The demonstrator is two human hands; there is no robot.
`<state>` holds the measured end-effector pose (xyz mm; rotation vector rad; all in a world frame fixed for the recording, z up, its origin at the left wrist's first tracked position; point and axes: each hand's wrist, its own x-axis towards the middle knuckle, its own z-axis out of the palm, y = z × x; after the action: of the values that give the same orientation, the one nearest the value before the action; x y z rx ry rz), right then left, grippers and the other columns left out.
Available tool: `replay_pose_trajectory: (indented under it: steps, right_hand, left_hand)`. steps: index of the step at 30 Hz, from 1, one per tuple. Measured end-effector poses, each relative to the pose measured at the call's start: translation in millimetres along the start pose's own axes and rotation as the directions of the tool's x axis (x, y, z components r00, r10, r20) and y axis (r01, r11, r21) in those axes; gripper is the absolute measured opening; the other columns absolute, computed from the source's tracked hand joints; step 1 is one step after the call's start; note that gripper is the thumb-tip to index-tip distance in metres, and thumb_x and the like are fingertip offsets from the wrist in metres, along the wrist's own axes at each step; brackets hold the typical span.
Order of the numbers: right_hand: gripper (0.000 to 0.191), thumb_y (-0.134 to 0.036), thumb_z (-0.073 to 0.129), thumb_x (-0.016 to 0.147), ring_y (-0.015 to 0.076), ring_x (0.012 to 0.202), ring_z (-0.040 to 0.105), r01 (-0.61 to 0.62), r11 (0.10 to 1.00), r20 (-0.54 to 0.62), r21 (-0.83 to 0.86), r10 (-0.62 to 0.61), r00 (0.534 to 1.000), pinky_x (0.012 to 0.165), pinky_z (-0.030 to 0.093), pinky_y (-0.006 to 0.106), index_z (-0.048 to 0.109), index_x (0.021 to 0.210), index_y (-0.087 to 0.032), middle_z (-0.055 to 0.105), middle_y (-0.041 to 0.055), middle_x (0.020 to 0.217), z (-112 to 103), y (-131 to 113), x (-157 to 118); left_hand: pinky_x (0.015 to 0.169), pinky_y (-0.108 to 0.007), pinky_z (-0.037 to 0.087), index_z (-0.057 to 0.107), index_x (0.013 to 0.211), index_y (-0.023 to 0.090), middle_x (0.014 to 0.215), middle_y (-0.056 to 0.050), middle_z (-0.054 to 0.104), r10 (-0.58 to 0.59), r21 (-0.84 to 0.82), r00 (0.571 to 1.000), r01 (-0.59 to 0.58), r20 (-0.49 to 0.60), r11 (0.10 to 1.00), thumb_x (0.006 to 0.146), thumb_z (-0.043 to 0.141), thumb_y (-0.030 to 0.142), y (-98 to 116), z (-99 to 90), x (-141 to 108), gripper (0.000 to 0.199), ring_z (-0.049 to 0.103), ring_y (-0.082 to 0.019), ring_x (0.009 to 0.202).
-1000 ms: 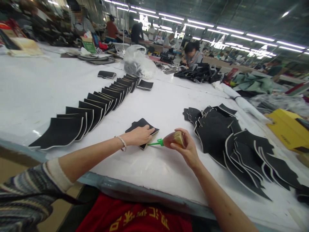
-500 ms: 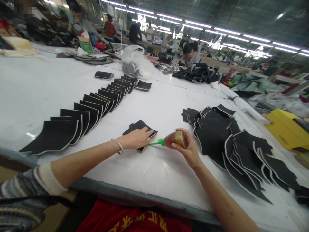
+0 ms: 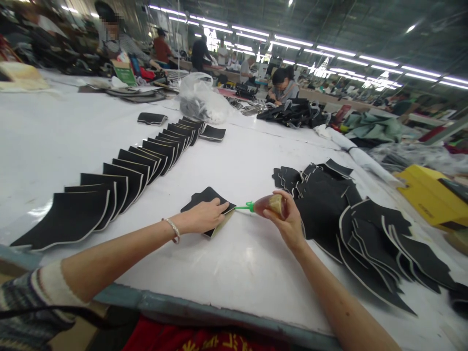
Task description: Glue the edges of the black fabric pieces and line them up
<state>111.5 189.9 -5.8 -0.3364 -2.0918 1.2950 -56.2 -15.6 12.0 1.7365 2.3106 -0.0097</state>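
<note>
My left hand (image 3: 206,214) lies over a small black leather-like piece (image 3: 199,196) on the white table, its fingers stretched out and pressing on it. A pale strip shows along the piece's near right edge. In my right hand (image 3: 290,224) is a squeeze bottle (image 3: 263,206) of amber liquid, tipped sideways. Its thin green nozzle points left, and the tip is at the right corner of the piece; whether it touches cannot be made out. On the left, several black pieces (image 3: 126,168) overlap in a long curved row. A heap of black pieces (image 3: 325,200) lies to the right of the bottle.
Two small black pieces, one of them a folded-looking piece (image 3: 152,118), lie near the far end of the row. Behind stand a clear plastic bag (image 3: 199,97) and black straps (image 3: 292,113). A yellow box (image 3: 431,195) sits at right. Other people work farther back.
The nozzle tip has moved up and right along the edge of the piece to its right corner. My left hand stays on the piece. The whole view has shifted slightly.
</note>
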Motion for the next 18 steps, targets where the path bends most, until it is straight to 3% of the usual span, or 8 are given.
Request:
replay_pose_trajectory:
  steps: [3, 7, 11, 14, 16, 18]
  right_hand:
    - [0.052, -0.043, 0.079, 0.074, 0.0246, 0.102, 0.057, 0.034, 0.999, 0.019, -0.028, -0.034, 0.999, 0.096, 0.044, 0.039, 0.056, 0.117, -0.027, 0.058, 0.0027, 0.112, 2, -7, -6]
    - [0.052, -0.043, 0.079, 0.075, 0.0234, 0.099, 0.057, -0.023, 1.0, 0.082, 0.019, 0.021, 0.996, 0.092, 0.046, 0.037, 0.056, 0.119, -0.027, 0.058, 0.0025, 0.112, 4, -7, -13]
    - [0.054, -0.041, 0.081, 0.072, 0.0222, 0.098, 0.057, -0.013, 1.0, -0.047, 0.002, 0.013, 0.999, 0.094, 0.043, 0.037, 0.057, 0.118, -0.026, 0.059, 0.002, 0.111, 4, -1, -10]
    - [0.053, -0.04, 0.083, 0.07, 0.0197, 0.093, 0.058, -0.117, 0.985, 0.026, 0.127, 0.114, 0.993, 0.09, 0.045, 0.033, 0.059, 0.115, -0.025, 0.061, 0.0004, 0.104, 10, -7, -16]
    - [0.05, -0.04, 0.083, 0.07, 0.0188, 0.089, 0.06, -0.27, 0.91, 0.128, 0.315, 0.241, 0.962, 0.082, 0.05, 0.031, 0.061, 0.112, -0.024, 0.063, -0.0001, 0.097, 16, -14, -23]
    - [0.048, -0.042, 0.084, 0.07, 0.0202, 0.087, 0.063, -0.439, 0.733, 0.195, 0.52, 0.399, 0.896, 0.073, 0.055, 0.031, 0.063, 0.108, -0.022, 0.066, 0.0017, 0.095, 19, -21, -28]
  left_hand:
    - [0.062, -0.026, 0.043, 0.05, 0.133, 0.013, 0.121, -0.015, 0.057, 0.028, 0.032, 0.999, -0.03, 0.041, 0.999, 0.099, 0.032, 0.021, -2, -0.2, 0, 0.04, 0.059, -0.02, 0.088]
    - [0.062, -0.027, 0.043, 0.062, 0.117, 0.011, 0.137, -0.016, 0.05, 0.116, 0.082, 0.992, -0.12, 0.055, 0.989, 0.099, 0.029, 0.02, -2, -1.0, 0, 0.038, 0.054, -0.024, 0.103]
    - [0.068, -0.03, 0.045, 0.052, 0.133, 0.011, 0.128, -0.018, 0.055, 0.012, -0.066, 0.999, -0.009, 0.053, 0.998, 0.098, 0.032, 0.02, 0, 0.2, 0, 0.042, 0.056, -0.024, 0.097]
    - [0.074, -0.033, 0.046, 0.043, 0.143, 0.011, 0.119, -0.017, 0.06, -0.059, -0.242, 0.998, 0.066, 0.037, 0.968, 0.095, 0.034, 0.022, -1, 1.9, 2, 0.05, 0.058, -0.025, 0.094]
    - [0.079, -0.032, 0.046, 0.048, 0.14, 0.014, 0.12, -0.015, 0.061, -0.065, -0.332, 0.998, 0.067, 0.018, 0.941, 0.093, 0.038, 0.024, -6, 1.2, 4, 0.05, 0.058, -0.025, 0.099]
    - [0.084, -0.03, 0.045, 0.054, 0.135, 0.017, 0.121, -0.011, 0.062, -0.081, -0.378, 0.997, 0.071, -0.011, 0.923, 0.091, 0.038, 0.025, -13, -1.0, 4, 0.048, 0.058, -0.024, 0.104]
